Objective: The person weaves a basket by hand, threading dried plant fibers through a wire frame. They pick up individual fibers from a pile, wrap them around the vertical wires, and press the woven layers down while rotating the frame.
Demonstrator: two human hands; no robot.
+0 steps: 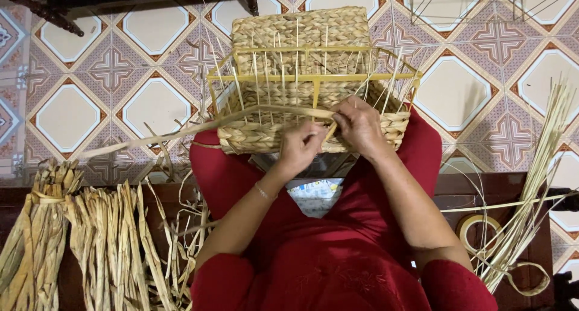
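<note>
Straw-coloured, the half-woven basket on its yellow wire frame rests on our red-clad lap, right under both hands. Our left hand has its grip closed on a flat dried strand that trails off to its left; our right hand pinches the weave beside it. Dried fibre bundles lie below-left of the left grip

Both forearms reach forward, bare below red sleeves; the left hand and right hand meet, fingers curled and pinching.
</note>
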